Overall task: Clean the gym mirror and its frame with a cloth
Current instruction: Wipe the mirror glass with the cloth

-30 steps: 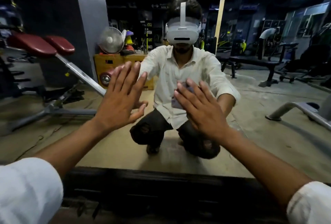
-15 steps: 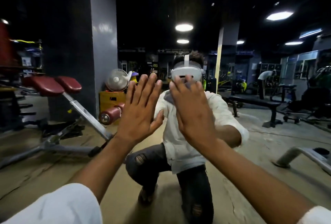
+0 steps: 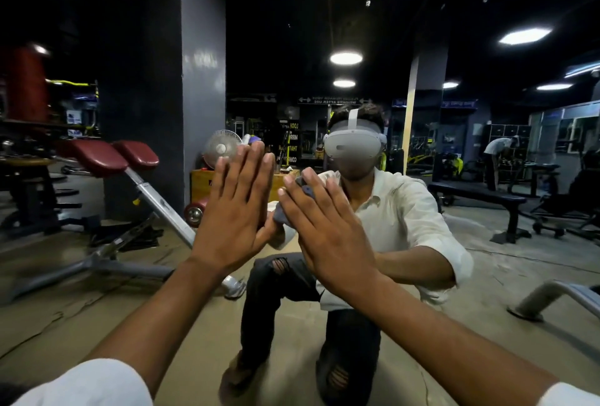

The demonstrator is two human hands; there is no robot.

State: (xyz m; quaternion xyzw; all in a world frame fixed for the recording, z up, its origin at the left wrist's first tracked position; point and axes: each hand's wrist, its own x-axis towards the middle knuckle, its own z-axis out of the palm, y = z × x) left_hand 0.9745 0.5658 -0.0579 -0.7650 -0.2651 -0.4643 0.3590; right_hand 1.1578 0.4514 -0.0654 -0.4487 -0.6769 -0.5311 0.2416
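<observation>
The gym mirror (image 3: pixel 136 295) fills the whole view, and I see my own crouching reflection in it. My left hand (image 3: pixel 233 210) lies flat on the glass, fingers straight and together, holding nothing. Beside it, my right hand (image 3: pixel 328 236) presses a grey-blue cloth (image 3: pixel 281 215) against the glass with straight fingers. The cloth shows only at the fingertips and past the thumb side; most of it is hidden under the palm. The mirror's frame is out of view.
The glass reflects the gym behind me: an incline bench with red pads (image 3: pixel 107 155), a fan (image 3: pixel 222 147) on a yellow box (image 3: pixel 201 184), a dark pillar (image 3: pixel 201 81), a flat black bench (image 3: pixel 480 193) and another person (image 3: pixel 498 149) far right.
Both hands slid up the glass from near the dark bottom frame to chest height. My view rose with them, so the frame left the picture. The hands came closer together.
</observation>
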